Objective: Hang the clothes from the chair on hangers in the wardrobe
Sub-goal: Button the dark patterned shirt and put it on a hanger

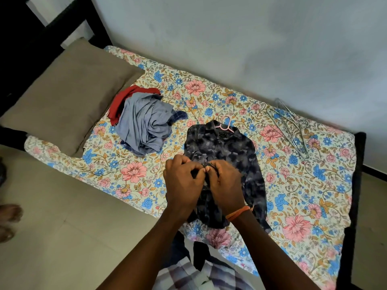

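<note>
A dark patterned shirt (230,149) lies flat on the floral bed (303,195), with a pink hanger (225,125) poking out of its collar. My left hand (182,181) and my right hand (225,185) meet over the shirt's front, and both pinch the fabric along its button edge. A heap of clothes lies to the left: a grey-blue garment (144,122) on top, a red one (123,99) under it, and a checked dark blue piece (180,116) at its right edge.
Several metal wire hangers (291,128) lie at the bed's far right near the wall. A brown pillow (65,97) fills the bed's left end. The dark bed frame (356,185) edges the right side. Someone's foot (10,212) shows on the tiled floor at left.
</note>
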`<control>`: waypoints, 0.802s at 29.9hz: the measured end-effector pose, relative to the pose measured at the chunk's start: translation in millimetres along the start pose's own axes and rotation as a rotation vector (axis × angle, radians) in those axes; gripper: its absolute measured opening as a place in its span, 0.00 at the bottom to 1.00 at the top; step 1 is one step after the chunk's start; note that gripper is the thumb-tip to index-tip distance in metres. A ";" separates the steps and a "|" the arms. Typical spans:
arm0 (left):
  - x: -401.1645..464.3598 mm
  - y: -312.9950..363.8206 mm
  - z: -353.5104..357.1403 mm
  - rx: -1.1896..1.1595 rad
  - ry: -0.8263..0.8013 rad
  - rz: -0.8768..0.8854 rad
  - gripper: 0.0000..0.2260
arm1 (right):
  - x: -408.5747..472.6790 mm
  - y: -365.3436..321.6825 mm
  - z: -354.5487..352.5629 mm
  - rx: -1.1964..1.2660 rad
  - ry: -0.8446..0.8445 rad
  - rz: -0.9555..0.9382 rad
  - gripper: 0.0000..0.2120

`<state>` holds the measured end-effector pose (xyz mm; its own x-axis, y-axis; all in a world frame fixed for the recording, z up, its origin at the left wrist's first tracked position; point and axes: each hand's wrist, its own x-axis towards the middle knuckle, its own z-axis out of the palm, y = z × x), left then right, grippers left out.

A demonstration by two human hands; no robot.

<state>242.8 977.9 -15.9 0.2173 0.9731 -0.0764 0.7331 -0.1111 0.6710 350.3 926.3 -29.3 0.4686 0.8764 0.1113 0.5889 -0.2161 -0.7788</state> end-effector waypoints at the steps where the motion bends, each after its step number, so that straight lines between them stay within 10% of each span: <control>1: 2.7 -0.3 0.4 -0.103 -0.037 -0.041 0.04 | 0.9 -0.4 -0.1 0.001 0.012 -0.009 0.07; 8: 8.6 3.4 -1.8 -0.401 -0.071 -0.163 0.06 | 8.4 0.9 -8.2 0.149 -0.032 -0.056 0.04; 16: 22.5 -1.2 -5.9 -0.348 -0.203 -0.057 0.04 | 12.3 1.9 -31.6 0.684 -0.190 0.346 0.06; 24: 27.0 4.5 -8.9 -0.248 -0.291 -0.100 0.15 | 11.2 2.9 -20.8 0.391 -0.047 0.316 0.02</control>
<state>246.3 1005.4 -8.4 0.3526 0.8746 -0.3327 0.5901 0.0681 0.8045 371.0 926.6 -17.5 0.5485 0.8147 -0.1884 0.1278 -0.3043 -0.9440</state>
